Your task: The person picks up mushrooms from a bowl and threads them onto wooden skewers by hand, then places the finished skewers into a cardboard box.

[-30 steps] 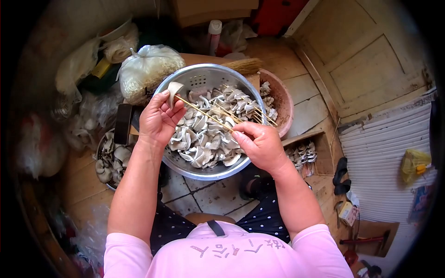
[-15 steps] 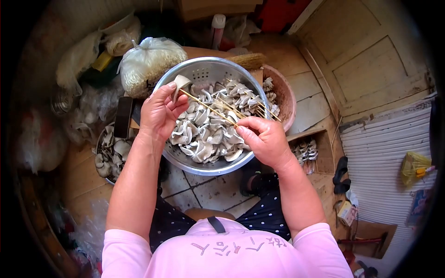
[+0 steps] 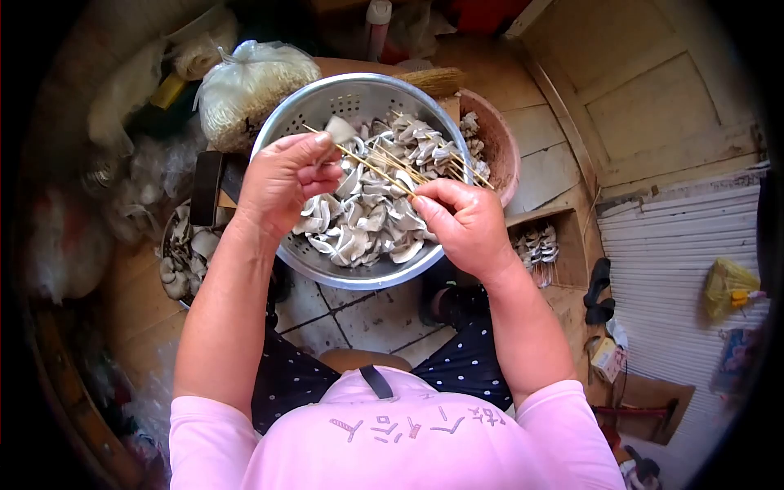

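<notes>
A large perforated steel colander (image 3: 355, 283) is full of grey-white oyster mushroom pieces (image 3: 351, 237). My right hand (image 3: 467, 222), over its right side, is closed on the near end of a thin bamboo skewer (image 3: 377, 171). The skewer slants up to the left, and its pointed tip shows past my left fingers. My left hand (image 3: 286, 173) pinches a mushroom piece (image 3: 340, 129) by the skewer's far end; the fingers partly hide it. More skewers (image 3: 398, 163) lie on the pile, and threaded mushrooms (image 3: 420, 135) rest at the colander's upper right.
A pink basin (image 3: 502, 155) with mushrooms stands behind the colander at right. A box of skewered mushrooms (image 3: 536, 245) sits further right. At left are a bowl of mushrooms (image 3: 175, 265) and a knotted plastic bag (image 3: 253, 90). A spray can (image 3: 376, 31) stands at the back.
The skewer's tip now sticks out past my left fingers, where earlier it ended at the mushroom piece. My left hand has turned slightly; the whole view has shifted a little.
</notes>
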`<state>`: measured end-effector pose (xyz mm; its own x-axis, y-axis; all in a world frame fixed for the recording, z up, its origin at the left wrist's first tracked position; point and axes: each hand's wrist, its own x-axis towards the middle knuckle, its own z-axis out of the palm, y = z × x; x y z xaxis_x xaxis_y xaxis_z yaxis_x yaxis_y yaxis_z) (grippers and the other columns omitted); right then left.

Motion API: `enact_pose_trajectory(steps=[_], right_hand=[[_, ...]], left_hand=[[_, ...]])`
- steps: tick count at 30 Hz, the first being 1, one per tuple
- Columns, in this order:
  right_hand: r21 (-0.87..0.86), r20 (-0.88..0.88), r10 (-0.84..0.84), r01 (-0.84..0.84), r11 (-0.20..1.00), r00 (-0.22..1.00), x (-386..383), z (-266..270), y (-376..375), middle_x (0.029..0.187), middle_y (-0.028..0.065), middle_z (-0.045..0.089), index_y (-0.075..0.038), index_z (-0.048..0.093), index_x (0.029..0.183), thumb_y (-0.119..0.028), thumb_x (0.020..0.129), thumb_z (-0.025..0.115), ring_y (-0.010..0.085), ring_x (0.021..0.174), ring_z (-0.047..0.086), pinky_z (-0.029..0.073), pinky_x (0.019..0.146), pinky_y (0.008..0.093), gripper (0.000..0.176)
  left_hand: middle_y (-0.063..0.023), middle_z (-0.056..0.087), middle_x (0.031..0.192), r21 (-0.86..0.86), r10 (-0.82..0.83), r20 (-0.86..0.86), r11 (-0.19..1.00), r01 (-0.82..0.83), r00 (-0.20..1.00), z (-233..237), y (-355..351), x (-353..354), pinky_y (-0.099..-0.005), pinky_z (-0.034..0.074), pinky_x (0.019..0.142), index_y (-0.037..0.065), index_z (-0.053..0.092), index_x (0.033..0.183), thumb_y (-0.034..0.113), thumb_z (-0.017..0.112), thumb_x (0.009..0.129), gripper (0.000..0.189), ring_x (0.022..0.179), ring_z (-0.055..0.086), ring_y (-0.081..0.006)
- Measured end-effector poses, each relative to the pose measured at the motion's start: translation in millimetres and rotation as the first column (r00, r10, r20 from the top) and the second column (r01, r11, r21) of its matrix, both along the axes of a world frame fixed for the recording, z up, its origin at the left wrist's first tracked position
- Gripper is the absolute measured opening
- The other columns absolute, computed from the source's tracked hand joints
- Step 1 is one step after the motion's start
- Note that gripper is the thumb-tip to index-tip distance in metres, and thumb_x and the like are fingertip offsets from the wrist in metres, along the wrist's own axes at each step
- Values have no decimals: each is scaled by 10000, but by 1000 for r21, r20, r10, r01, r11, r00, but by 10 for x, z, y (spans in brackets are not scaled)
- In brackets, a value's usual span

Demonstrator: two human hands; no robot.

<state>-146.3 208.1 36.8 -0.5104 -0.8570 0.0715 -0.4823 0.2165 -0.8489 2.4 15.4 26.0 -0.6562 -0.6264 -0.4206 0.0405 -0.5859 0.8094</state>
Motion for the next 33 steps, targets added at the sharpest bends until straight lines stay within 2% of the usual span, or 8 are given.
enact_pose_trajectory(steps=[6, 13, 16, 19, 25, 28, 30, 33], right_hand=[[-18, -15, 7, -7, 1000, 1000, 74, 3, -90, 761, 138, 685, -26, 705, 910, -131, 843, 653, 241, 667, 667, 511, 642, 330, 135], [-53, 126, -93, 101, 993, 988, -24, -18, -118, 711, 96, 668, -6, 692, 921, -149, 879, 623, 130, 632, 604, 490, 619, 294, 164], [-61, 126, -120, 129, 990, 985, -60, 5, -106, 701, 91, 667, -3, 690, 926, -146, 880, 615, 131, 624, 600, 488, 615, 294, 167], [-58, 111, -113, 120, 991, 987, -37, -34, -88, 693, 100, 657, -9, 688, 920, -144, 877, 615, 132, 617, 594, 484, 610, 294, 159], [-47, 20, -38, 39, 998, 999, -9, -24, -62, 771, 25, 669, 23, 682, 934, -80, 894, 639, 69, 690, 563, 473, 625, 245, 119], [-49, 21, -64, 65, 997, 998, -3, -13, -45, 750, 157, 676, -24, 692, 930, -164, 860, 632, 261, 673, 664, 507, 642, 342, 168], [-49, 5, -33, 33, 998, 999, 4, 16, -17, 758, 103, 675, -2, 685, 935, -126, 875, 638, 170, 682, 619, 493, 635, 300, 145], [-41, -23, 22, -23, 999, 999, 20, 34, 4, 775, 68, 684, 16, 682, 949, -92, 887, 648, 96, 697, 598, 488, 636, 268, 130]], left_hand=[[-118, 698, 911, 44, -229, 57, 973, 226, 972, -103, 406, -130, -291, 567, 654, -7, 618, 1023, 211, 721, 875, 283, 730, 685, -183], [-85, 687, 988, -108, -94, 28, 989, 97, 995, -186, 283, -184, -294, 550, 758, 7, 626, 1109, 159, 720, 868, 300, 895, 662, -168], [-86, 698, 953, -513, -279, 429, 708, 486, 859, -451, 238, -191, -309, 534, 768, 42, 701, 1003, 153, 759, 799, 240, 866, 669, -189], [-139, 679, 997, -648, -140, 734, 148, 747, 665, -635, 493, -155, -390, 492, 910, 85, 715, 964, 187, 733, 739, 247, 1012, 618, -321], [-161, 675, 974, -616, 1, 787, -51, 786, 617, -813, 524, -210, -403, 495, 891, 50, 695, 943, 208, 686, 754, 246, 1002, 612, -343], [-177, 698, 908, -563, -162, 641, 565, 603, 750, -667, 373, -240, -408, 518, 740, -31, 657, 927, 205, 631, 801, 268, 799, 666, -330], [-89, 685, 878, -308, -213, 376, 889, 339, 902, -517, 187, -193, -319, 517, 724, 28, 635, 967, 192, 593, 835, 215, 781, 658, -199], [-78, 670, 852, -7, -49, -4, 999, 49, 999, -376, -92, -104, -334, 547, 765, 39, 601, 985, 227, 553, 887, 217, 766, 656, -208]])
